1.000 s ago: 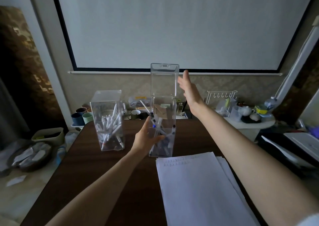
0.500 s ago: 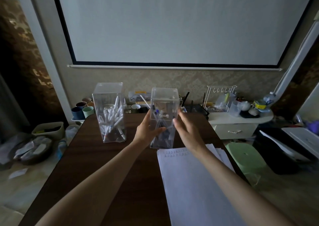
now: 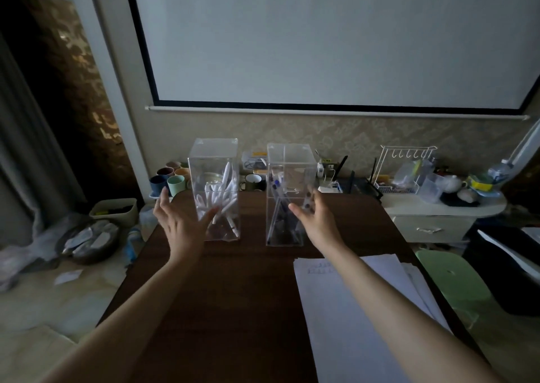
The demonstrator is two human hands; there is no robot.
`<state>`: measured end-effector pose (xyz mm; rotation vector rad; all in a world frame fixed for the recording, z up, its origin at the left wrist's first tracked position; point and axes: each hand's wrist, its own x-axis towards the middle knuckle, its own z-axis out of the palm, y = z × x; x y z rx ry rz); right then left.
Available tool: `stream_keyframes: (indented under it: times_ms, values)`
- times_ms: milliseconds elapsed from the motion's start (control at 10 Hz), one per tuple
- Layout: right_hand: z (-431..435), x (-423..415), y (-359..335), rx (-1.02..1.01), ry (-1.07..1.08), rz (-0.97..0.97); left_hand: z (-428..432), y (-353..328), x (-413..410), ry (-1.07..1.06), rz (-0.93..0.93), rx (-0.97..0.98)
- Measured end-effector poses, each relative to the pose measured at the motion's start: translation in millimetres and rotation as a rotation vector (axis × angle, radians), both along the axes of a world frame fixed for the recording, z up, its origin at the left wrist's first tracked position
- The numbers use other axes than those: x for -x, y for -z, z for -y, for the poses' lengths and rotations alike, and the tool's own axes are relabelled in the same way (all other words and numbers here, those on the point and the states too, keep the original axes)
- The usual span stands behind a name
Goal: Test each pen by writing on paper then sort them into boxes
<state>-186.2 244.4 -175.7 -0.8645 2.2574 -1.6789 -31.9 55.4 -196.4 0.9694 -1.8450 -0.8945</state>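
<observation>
Nearest the person, the paper (image 3: 350, 309) lay on the right side of the table (image 3: 233, 295), with faint marks (image 3: 318, 268) at its far edge. Beyond it both hands were spread, fingers apart, holding nothing. The left hand (image 3: 181, 224) was before the left box (image 3: 214, 154) and the right hand (image 3: 318, 222) before the right box (image 3: 290, 160), each perhaps brushing the clear wall, though the dim light hid that. Both boxes stood upright and closed. White pens (image 3: 222, 198) leaned in the left one, dark pens (image 3: 280, 216) in the right.
</observation>
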Motion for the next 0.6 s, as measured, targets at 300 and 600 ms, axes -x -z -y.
stream_keyframes:
  times_ms: [300, 600]
  values:
    - [39, -1, 1, -0.028, 0.008, 0.053, 42, 5, 19, 0.42, 0.016, -0.277]
    - [25, -6, -17, -0.279, -0.048, 0.01, 39, -3, 22, 0.478, 0.128, -0.137]
